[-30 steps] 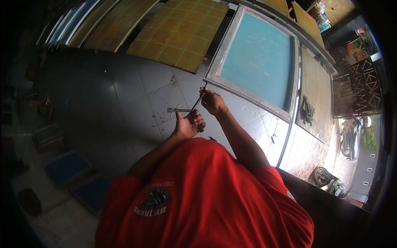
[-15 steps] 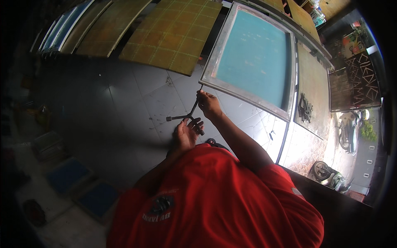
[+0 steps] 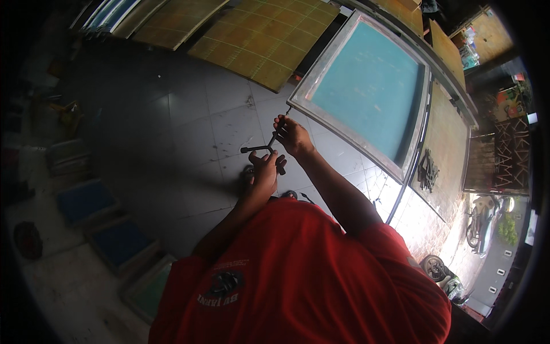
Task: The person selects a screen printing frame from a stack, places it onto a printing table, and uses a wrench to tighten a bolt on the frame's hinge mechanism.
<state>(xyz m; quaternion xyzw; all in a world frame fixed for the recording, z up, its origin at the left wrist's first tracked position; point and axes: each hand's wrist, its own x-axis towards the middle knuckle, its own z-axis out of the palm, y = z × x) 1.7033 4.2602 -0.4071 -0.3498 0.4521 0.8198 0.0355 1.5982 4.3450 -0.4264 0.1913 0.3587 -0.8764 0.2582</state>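
Observation:
A dark Y-shaped socket wrench [image 3: 255, 149] is in both my hands. My left hand [image 3: 264, 175] is closed around it near the hub where its arms meet, with one arm poking out to the left. Higher up, my right hand [image 3: 293, 137] has its fingers curled round the shaft. The shaft's far end points up at the near left corner of a silk-screen frame [image 3: 355, 146]. This frame has a grey border and turquoise mesh. Whether the wrench's tip sits on a bolt there is too small to tell.
Brown boards with yellow-green grid lines [image 3: 263, 40] stand left of the frame. Several dark bolt-like pieces [image 3: 427, 171] lie on the board [image 3: 450, 149] at right. Blue-meshed frames [image 3: 122, 241] rest at lower left. A motorcycle [image 3: 481, 221] is outside, at far right.
The view has shifted, and the frame appears further right and lower. My left hand has gone from loosely spread fingers to gripping near the wrench's hub. The right hand stays on the shaft.

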